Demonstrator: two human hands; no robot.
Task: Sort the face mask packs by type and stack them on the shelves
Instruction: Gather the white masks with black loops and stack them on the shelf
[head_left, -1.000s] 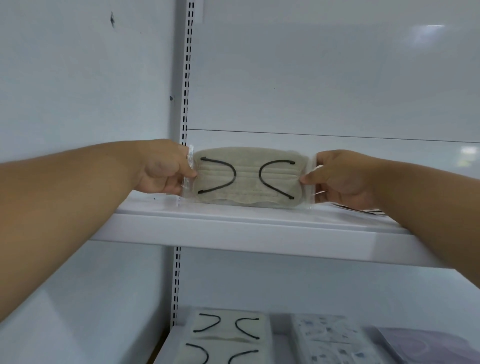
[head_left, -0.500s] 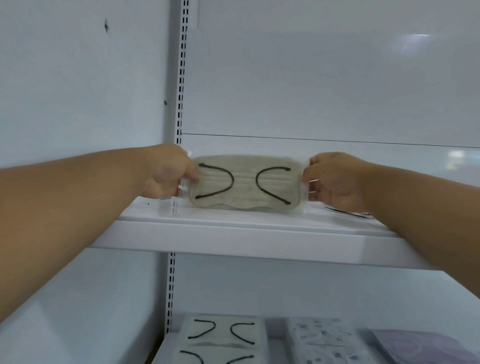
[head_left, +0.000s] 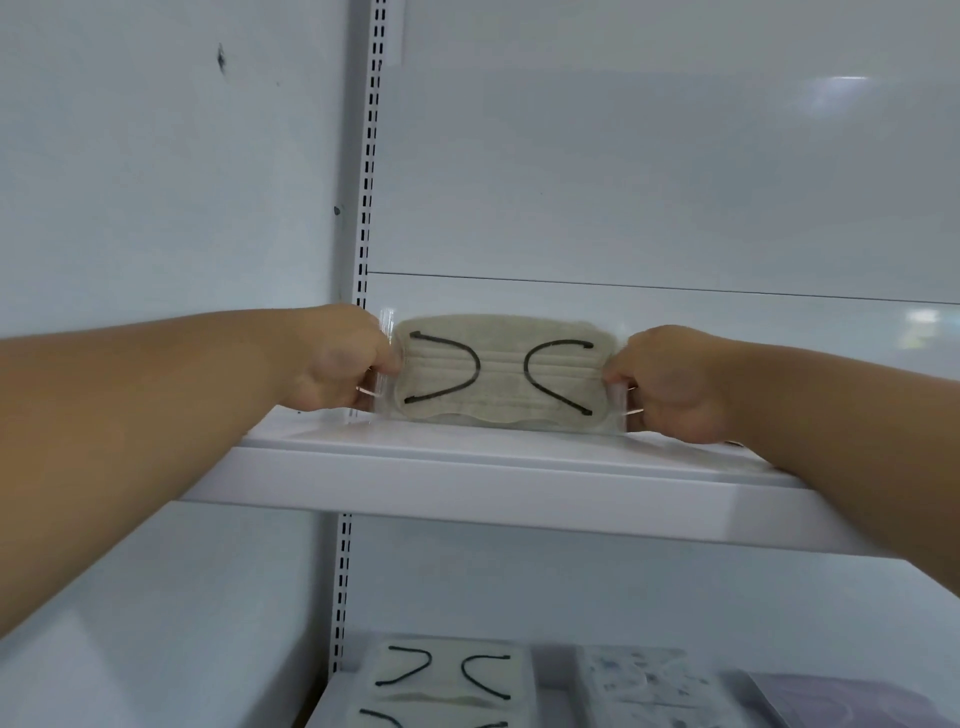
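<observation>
**Beige mask pack held upright on upper shelf**

Landmark is the upper shelf (head_left: 467, 483); slotted upright (head_left: 370, 171) is rising behind its left end; below it, the lower shelf is carrying a beige stack (head_left: 447, 680), a patterned stack (head_left: 649, 686) and a purple pack (head_left: 852, 701), all blurred and cut off by the frame edge. Beige mask pack (head_left: 501, 371) is standing on edge on the upper shelf, black ear loops facing the camera; left hand (head_left: 332, 358) is pinching its left wrapper edge, right hand (head_left: 670, 382) is pinching the right edge, pack sitting between them; fingertips are mostly hiding behind the wrapper; something dark behind the right hand is too hidden to identify.
</observation>
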